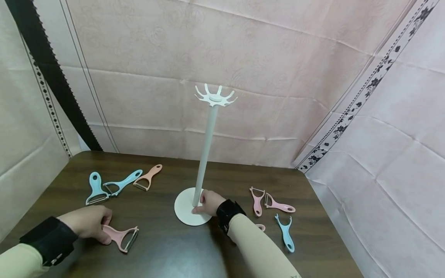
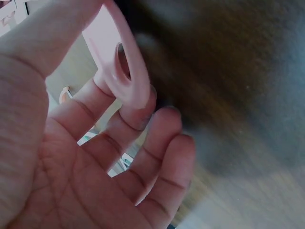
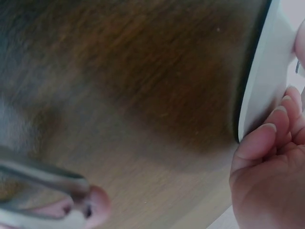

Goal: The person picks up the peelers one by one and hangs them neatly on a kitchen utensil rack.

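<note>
My left hand (image 1: 91,222) pinches the handle of a pink peeler (image 1: 118,236) at the front left of the table. In the left wrist view, thumb and fingertips meet around the peeler's handle end (image 2: 131,81). A white stand with a tall pole (image 1: 206,144) and a ring of hooks (image 1: 215,98) rises from a round base (image 1: 185,206). Low on this stand, my right hand (image 1: 210,202) grips the base beside the pole. Curled fingers (image 3: 259,143) lie against the base's edge (image 3: 259,76) in the right wrist view. All the hooks are bare.
Two blue peelers (image 1: 95,187) (image 1: 126,180) and an orange peeler (image 1: 149,177) lie at the back left. On the right are two pink peelers (image 1: 257,202) (image 1: 281,206) and a blue one (image 1: 286,233). Another pink peeler (image 1: 261,227) is mostly hidden by my right arm. Cloth hangs behind the table.
</note>
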